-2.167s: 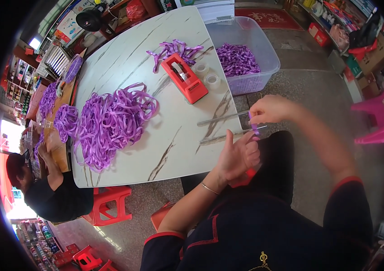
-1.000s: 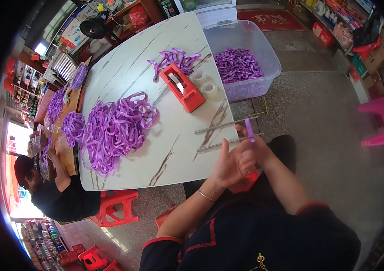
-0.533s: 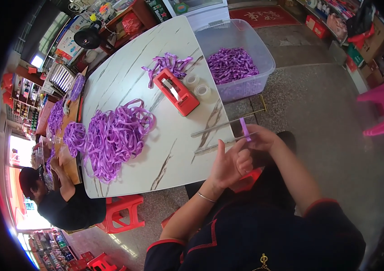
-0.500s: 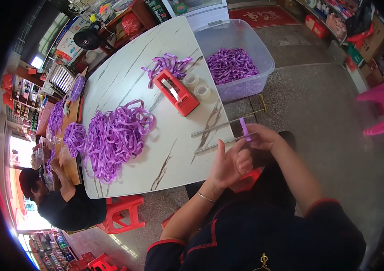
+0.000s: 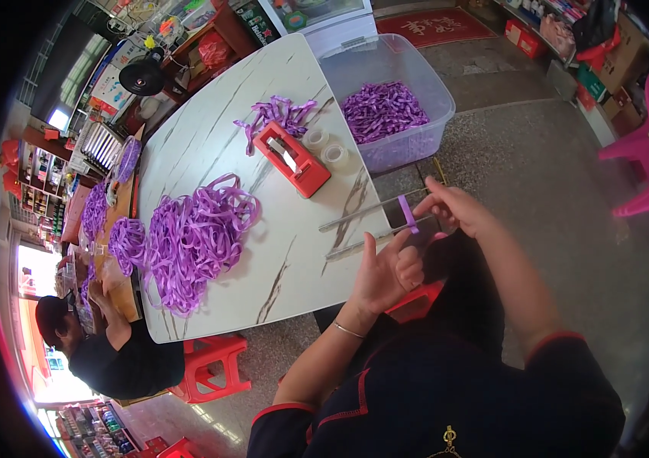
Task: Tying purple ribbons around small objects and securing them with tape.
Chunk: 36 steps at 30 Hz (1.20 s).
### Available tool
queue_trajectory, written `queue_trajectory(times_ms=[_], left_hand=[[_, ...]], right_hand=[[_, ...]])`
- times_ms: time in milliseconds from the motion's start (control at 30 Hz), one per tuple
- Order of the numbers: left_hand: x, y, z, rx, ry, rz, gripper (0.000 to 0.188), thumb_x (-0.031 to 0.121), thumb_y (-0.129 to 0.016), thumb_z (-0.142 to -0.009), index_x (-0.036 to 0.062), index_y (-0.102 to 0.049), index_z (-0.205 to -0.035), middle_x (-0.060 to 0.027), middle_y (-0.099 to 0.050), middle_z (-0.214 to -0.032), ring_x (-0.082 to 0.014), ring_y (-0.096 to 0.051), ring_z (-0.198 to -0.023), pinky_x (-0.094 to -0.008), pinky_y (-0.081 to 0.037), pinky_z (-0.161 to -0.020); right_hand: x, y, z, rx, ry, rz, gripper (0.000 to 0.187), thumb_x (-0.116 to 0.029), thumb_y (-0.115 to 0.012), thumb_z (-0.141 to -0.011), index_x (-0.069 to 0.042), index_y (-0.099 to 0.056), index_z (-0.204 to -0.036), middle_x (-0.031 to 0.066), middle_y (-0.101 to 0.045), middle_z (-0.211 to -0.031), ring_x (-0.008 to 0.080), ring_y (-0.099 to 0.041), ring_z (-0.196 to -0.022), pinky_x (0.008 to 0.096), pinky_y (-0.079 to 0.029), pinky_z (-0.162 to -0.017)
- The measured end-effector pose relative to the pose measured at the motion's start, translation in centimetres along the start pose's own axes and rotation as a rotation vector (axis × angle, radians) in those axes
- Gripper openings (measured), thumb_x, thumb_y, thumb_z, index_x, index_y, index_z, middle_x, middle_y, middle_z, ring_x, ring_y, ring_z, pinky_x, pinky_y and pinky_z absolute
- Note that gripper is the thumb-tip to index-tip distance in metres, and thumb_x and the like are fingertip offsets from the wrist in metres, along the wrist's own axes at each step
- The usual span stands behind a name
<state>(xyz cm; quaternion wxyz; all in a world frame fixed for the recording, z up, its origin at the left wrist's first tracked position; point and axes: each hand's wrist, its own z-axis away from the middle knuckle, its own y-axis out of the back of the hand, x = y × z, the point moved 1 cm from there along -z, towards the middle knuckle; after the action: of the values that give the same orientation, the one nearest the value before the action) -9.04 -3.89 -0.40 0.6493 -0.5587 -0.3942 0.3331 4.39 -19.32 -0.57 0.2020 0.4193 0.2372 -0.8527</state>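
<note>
A short strip of purple ribbon stands looped across two thin metal rods that stick out past the near edge of the white marble-patterned table. The right hand pinches the top of the strip between fingertips, just to its right and touching it. The left hand sits just below the rods with its palm open and fingers half spread; its forefinger reaches up toward the strip's lower end, though contact cannot be told.

On the table beyond the rods lie a red plastic tape dispenser, two clear tape rolls and a small tangle of purple ribbons. A large heap of purple ribbon loops lies further left. A clear plastic tub of finished purple pieces stands at the table's far right corner. Another person in black sits at the left end.
</note>
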Motion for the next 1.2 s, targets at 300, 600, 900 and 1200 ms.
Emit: queue_trajectory(times_ms=[300, 600, 900, 1200], left_hand=[[-0.1, -0.1, 0.0, -0.003, 0.002, -0.006, 0.068, 0.062, -0.028, -0.088, 0.0082, -0.044, -0.126, 0.0025, -0.028, -0.066, -0.0110, -0.030, -0.062, -0.0259, -0.029, -0.061], [-0.1, -0.4, -0.1, 0.017, -0.001, -0.019, 0.068, 0.062, -0.029, -0.088, 0.0083, -0.043, -0.127, 0.0025, -0.028, -0.066, -0.0108, -0.030, -0.062, -0.0250, -0.029, -0.061], [0.0, -0.5, 0.0, 0.039, 0.002, -0.014, 0.068, 0.062, -0.028, -0.088, 0.0081, -0.042, -0.126, 0.0022, -0.029, -0.065, -0.0108, -0.030, -0.061, -0.0248, -0.029, -0.060], [0.1, -0.6, -0.1, 0.092, -0.001, -0.014, 0.068, 0.062, -0.026, -0.088, 0.0081, -0.042, -0.127, 0.0021, -0.028, -0.065, -0.0112, -0.029, -0.061, -0.0250, -0.028, -0.060]], right_hand=[[0.5, -0.1, 0.3, 0.052, 0.170, 0.154, 0.042, -0.048, -0.058, -0.082, -0.007, -0.067, -0.086, -0.0077, -0.043, -0.060, 0.0030, -0.035, -0.052, 0.0195, -0.027, -0.048], [2.3, -0.1, -1.0, -0.001, 0.041, -0.018, 0.025, -0.034, -0.059, -0.085, -0.010, -0.059, -0.093, -0.0001, -0.061, -0.086, 0.0063, -0.055, -0.067, 0.0202, -0.040, -0.055], [-0.1, -1.0, 0.9, 0.020, 0.116, -0.005, 0.017, -0.025, -0.059, -0.085, -0.009, -0.058, -0.090, 0.0025, -0.065, -0.089, 0.0069, -0.057, -0.073, 0.0199, -0.041, -0.060], [-1.3, -2.1, 1.9, 0.130, 0.282, 0.222, 0.015, -0.021, -0.058, -0.085, -0.006, -0.058, -0.087, 0.0044, -0.066, -0.083, 0.0067, -0.056, -0.071, 0.0199, -0.042, -0.060]])
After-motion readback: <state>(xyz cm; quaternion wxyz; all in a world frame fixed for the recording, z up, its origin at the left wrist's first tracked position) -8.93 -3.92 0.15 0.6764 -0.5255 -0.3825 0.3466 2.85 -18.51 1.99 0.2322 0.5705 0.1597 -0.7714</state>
